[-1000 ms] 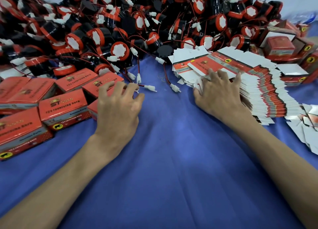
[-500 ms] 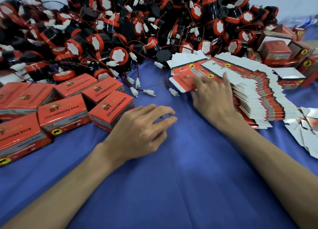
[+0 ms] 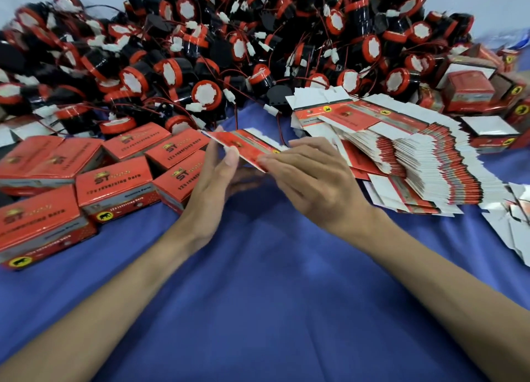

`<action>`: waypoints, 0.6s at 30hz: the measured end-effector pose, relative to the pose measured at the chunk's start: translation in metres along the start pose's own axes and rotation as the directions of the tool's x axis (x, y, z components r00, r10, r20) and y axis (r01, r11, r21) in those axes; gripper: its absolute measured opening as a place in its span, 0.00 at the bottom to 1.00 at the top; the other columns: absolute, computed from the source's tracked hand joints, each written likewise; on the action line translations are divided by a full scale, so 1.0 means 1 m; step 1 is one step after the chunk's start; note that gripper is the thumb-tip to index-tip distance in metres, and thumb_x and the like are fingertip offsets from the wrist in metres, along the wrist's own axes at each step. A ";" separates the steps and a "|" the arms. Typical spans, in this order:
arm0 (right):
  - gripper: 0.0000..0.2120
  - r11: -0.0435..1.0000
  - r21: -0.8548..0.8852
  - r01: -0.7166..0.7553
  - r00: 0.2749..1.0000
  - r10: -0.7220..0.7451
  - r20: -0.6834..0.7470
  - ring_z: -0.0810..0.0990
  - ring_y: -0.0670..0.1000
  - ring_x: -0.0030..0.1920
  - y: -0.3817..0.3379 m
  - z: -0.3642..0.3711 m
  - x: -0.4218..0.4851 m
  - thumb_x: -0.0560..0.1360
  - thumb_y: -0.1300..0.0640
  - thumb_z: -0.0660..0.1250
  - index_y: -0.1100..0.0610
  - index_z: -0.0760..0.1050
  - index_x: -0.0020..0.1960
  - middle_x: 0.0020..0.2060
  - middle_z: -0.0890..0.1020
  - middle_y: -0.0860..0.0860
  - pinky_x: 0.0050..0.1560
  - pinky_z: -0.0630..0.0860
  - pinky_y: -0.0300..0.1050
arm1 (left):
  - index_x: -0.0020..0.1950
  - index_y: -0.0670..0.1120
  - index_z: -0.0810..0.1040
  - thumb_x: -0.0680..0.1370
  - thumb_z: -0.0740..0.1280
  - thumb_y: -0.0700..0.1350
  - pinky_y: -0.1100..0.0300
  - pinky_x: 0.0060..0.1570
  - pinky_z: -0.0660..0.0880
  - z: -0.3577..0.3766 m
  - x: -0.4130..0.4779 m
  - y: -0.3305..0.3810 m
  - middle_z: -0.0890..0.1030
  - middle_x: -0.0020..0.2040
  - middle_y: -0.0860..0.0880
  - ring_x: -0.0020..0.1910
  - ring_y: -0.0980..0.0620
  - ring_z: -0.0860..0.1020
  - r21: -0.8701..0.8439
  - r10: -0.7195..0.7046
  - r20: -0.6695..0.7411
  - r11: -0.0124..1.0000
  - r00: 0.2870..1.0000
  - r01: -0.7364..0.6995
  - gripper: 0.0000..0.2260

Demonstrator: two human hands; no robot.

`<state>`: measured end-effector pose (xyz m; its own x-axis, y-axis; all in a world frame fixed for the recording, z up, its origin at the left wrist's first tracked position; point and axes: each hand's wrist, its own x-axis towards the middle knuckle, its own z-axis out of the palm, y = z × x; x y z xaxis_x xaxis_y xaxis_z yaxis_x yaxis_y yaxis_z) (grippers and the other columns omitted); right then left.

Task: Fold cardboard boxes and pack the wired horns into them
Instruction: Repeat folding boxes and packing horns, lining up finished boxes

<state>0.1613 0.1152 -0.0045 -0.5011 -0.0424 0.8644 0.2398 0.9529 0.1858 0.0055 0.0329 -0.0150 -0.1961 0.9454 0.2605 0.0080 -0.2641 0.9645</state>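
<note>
Now that the right hand [image 3: 312, 178] has pulled one flat box [image 3: 246, 145] off the stack [image 3: 415, 158] by the right edge of the tabletop [image 3: 272, 267] and the left hand [image 3: 212, 181] has come over, both hands grip it above the middle, so folding can likely start.

A flat red-and-white cardboard box blank [image 3: 247, 146] is being held above the blue cloth [image 3: 266, 281], pinched at one end by the left hand [image 3: 212, 178] and gripped at the other by the right hand [image 3: 311, 178]. A fanned stack of flat blanks [image 3: 424, 163] is lying just beside the right hand, closed red cardboard boxes [image 3: 114, 186] are sitting at the left, and a heap of black, red-rimmed wired horns [image 3: 229, 51] is being kept behind.
</note>
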 end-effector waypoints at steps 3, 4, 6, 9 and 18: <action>0.07 0.996 0.082 -0.019 0.994 0.010 0.109 0.85 0.54 0.46 0.006 0.000 -0.006 0.75 0.67 0.69 0.63 0.83 0.50 0.49 0.85 0.54 0.47 0.79 0.53 | 0.73 0.44 0.64 0.74 0.64 0.62 0.51 0.65 0.72 -0.001 0.000 -0.003 0.79 0.63 0.50 0.64 0.51 0.76 0.046 0.002 -0.033 0.999 0.999 -0.001 0.33; 0.07 0.994 0.104 -0.033 0.987 0.016 0.158 0.84 0.54 0.47 0.007 0.000 -0.008 0.74 0.66 0.70 0.63 0.83 0.51 0.50 0.85 0.54 0.47 0.79 0.54 | 0.73 0.42 0.64 0.75 0.64 0.57 0.54 0.65 0.71 -0.001 0.000 -0.004 0.80 0.61 0.52 0.63 0.53 0.76 0.065 -0.003 -0.054 0.998 0.999 0.006 0.31; 0.11 0.984 0.143 -0.103 0.968 0.066 0.242 0.83 0.55 0.51 0.005 0.001 -0.011 0.73 0.64 0.72 0.62 0.82 0.55 0.54 0.83 0.54 0.49 0.78 0.56 | 0.73 0.36 0.63 0.75 0.64 0.47 0.63 0.58 0.73 0.000 0.001 -0.008 0.81 0.55 0.54 0.57 0.59 0.79 0.115 0.004 -0.074 0.993 0.997 0.004 0.29; 0.27 0.948 0.090 -0.304 0.867 0.236 0.439 0.69 0.59 0.69 0.001 0.004 -0.012 0.74 0.55 0.70 0.59 0.69 0.71 0.71 0.69 0.57 0.62 0.72 0.60 | 0.72 0.35 0.64 0.73 0.62 0.41 0.69 0.53 0.73 0.001 0.002 -0.011 0.79 0.53 0.53 0.51 0.63 0.78 0.139 0.031 -0.077 0.990 0.997 -0.020 0.28; 0.31 0.853 0.168 -0.495 0.662 0.244 0.709 0.47 0.53 0.78 0.001 -0.010 -0.007 0.81 0.60 0.53 0.57 0.39 0.77 0.78 0.48 0.55 0.76 0.51 0.53 | 0.75 0.54 0.56 0.63 0.77 0.63 0.52 0.72 0.65 -0.002 -0.001 -0.007 0.66 0.74 0.49 0.74 0.55 0.65 0.346 0.084 0.102 0.931 0.991 -0.115 0.48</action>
<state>0.1735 0.1135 -0.0057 -0.8624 0.4174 0.2865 0.3122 0.8840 -0.3480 0.0036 0.0336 -0.0220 -0.0932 0.9343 0.3440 0.3694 -0.2884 0.8834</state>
